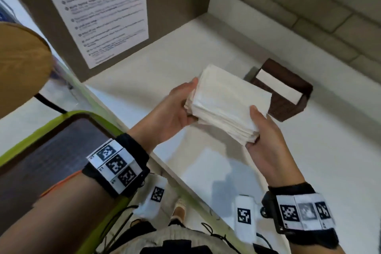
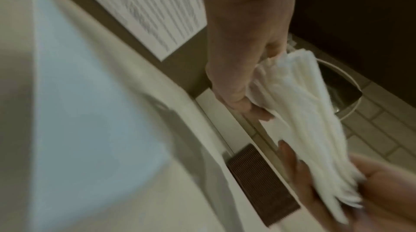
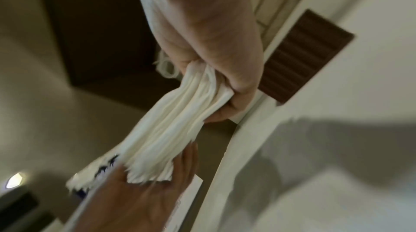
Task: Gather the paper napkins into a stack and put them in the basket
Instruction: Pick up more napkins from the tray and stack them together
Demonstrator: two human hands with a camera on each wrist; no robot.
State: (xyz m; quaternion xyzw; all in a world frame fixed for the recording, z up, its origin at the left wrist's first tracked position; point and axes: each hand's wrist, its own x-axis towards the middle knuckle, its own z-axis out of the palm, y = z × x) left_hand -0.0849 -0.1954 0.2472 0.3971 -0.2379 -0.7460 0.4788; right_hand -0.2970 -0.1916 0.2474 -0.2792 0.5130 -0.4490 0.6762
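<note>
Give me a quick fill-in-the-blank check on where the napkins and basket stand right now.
1. The napkin stack is held by ____ hands.
2. The left hand grips the stack's far-left end; the right hand grips its ____ end.
3. The brown basket sits on the counter to the ____ of the stack.
4. The stack is ____ the basket, not in it.

Missing words: both; near-right; right; outside

I see open white counter [image 1: 309, 161] right of and below the hands; the brown basket [image 1: 288, 97] sits just beyond them. Brown partition [image 1: 169, 6] blocks the left-back, tiled wall [image 1: 309, 6] behind; green-rimmed bin [image 1: 51, 150] at lower left.
</note>
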